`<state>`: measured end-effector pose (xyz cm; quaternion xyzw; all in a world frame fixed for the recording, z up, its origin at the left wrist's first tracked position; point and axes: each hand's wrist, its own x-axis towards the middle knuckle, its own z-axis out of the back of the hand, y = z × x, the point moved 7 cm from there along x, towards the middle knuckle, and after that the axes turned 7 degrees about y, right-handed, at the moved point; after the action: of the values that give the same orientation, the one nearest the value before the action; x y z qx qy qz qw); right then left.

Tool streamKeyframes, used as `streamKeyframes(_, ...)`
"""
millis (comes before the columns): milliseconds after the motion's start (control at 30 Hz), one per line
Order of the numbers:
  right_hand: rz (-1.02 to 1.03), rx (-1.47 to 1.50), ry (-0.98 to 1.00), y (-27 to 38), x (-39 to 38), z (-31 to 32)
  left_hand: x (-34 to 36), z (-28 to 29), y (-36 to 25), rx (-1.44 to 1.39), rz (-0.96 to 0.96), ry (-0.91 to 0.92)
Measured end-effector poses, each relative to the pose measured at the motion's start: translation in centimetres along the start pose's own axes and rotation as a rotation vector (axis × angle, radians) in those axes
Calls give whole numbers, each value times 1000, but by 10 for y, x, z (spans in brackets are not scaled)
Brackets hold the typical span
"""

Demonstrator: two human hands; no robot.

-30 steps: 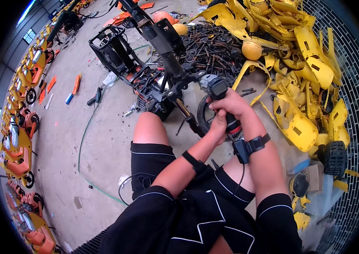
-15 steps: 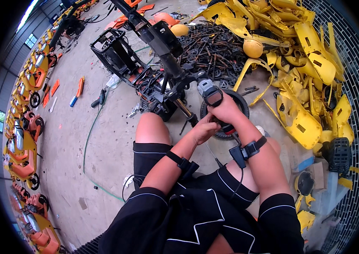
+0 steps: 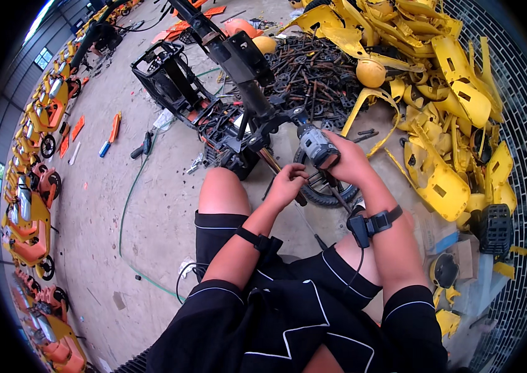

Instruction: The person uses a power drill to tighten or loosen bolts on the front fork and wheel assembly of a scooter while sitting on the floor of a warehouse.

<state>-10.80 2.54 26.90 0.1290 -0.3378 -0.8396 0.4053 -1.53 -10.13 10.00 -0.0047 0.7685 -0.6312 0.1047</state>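
**Bare fingers are sitting close to the power tool**

The right grip (image 3: 347, 160) is clasping a grey power tool (image 3: 318, 147), whose nose is pointing up towards the bracket (image 3: 269, 126) of a dark fork assembly (image 3: 248, 90); whether they are touching, the view is not showing clearly. The left grip (image 3: 287, 184) is hovering below and left of the tool, its fingers curling beside the fork's metal leg (image 3: 266, 158); I cannot tell whether it is pinching anything.

If the nose is sitting askew, it could be skidding off and jarring the right wrist, as one hand alone is plainly bearing the tool. A sudden kick could be trapping the left fingers against the leg. The assembly is slanting, with no clamp showing, so a hard push could be swinging it. A cable (image 3: 356, 267) is hanging from the right wristband (image 3: 383, 222) and could be snagging.
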Motion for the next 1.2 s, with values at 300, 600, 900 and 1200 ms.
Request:
streamKeyframes(300,-316,1053,-14,-29,-8,-18,0,12,-1,-6,-25,-103)
streamKeyframes(600,-649,1112,-11,-68,-9,-45,-6,33,12,275,-46,-247)
streamKeyframes(900,-745,1189,-33,-81,-13,-63,-31,79,-20,626,-417,-967)
streamKeyframes(1200,-826,1191,-44,-77,-14,-76,9,78,33,-8,10,-363)
